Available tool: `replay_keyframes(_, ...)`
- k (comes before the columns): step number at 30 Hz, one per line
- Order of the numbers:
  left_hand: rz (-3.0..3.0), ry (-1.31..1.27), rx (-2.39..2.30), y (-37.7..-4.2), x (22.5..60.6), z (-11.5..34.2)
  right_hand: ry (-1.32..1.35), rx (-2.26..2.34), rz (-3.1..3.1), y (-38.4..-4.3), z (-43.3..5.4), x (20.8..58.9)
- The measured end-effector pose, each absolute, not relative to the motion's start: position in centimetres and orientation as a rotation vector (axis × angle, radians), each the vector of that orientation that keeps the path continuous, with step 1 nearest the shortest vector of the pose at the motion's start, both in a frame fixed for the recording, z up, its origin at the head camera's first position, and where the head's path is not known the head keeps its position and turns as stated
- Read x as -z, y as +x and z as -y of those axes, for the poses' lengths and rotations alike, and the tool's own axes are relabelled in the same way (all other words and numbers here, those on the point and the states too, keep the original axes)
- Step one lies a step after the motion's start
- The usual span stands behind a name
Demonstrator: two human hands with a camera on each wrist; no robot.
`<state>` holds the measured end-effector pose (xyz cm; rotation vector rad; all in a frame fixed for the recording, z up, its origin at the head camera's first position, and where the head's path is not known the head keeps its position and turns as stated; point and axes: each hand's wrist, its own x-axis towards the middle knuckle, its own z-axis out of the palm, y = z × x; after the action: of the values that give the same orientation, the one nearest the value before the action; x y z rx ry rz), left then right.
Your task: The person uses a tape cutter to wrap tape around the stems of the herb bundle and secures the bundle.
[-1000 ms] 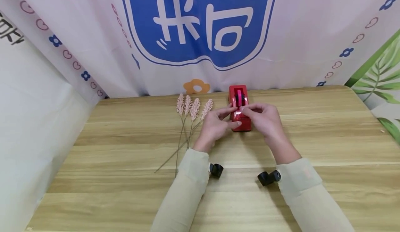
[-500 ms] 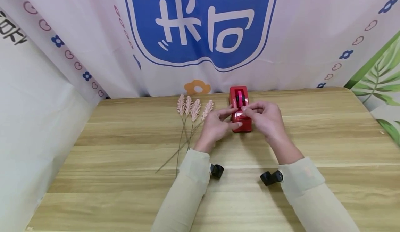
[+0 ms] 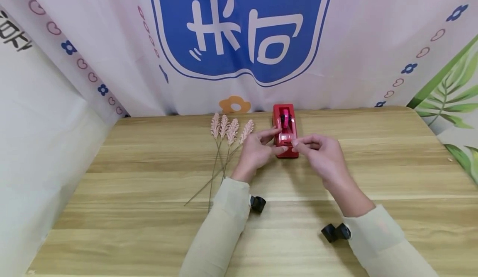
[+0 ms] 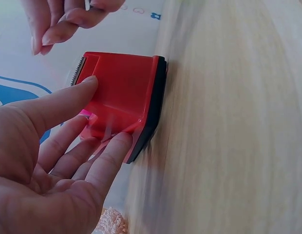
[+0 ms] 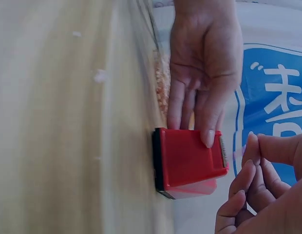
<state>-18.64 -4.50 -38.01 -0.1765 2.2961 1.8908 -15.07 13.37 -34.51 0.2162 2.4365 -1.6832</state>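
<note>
A red tape dispenser (image 3: pixel 277 112) with a black base stands near the table's back edge, a pink roll (image 3: pixel 286 118) inside it. My left hand (image 3: pixel 257 154) holds it from the left, thumb on the front face below the toothed cutter (image 5: pixel 223 152) and fingers along the side. Just off the dispenser's front right, my right hand (image 3: pixel 326 159) pinches with thumb and forefinger. A faint, see-through strip of tape (image 5: pixel 238 154) shows between the cutter and those fingertips in the right wrist view; its pinched end is hidden.
Several pink flower sprigs (image 3: pixel 232 132) with thin crossing stems lie left of the dispenser on the wooden table (image 3: pixel 142 210). A printed curtain (image 3: pixel 354 61) hangs right behind the table. Black wrist cameras (image 3: pixel 258 204) jut from both sleeves.
My right hand has drawn back toward me and slightly right, from above the roll to the front of the dispenser. The left hand keeps its hold.
</note>
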Motion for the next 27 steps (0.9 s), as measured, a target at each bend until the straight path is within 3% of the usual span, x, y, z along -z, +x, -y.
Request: replay_keyframes(27,-2.307,-0.179,-1.928,-18.6,38.3,4.3,0.277,1.846,-2.325,-13.0,-13.0,36.3)
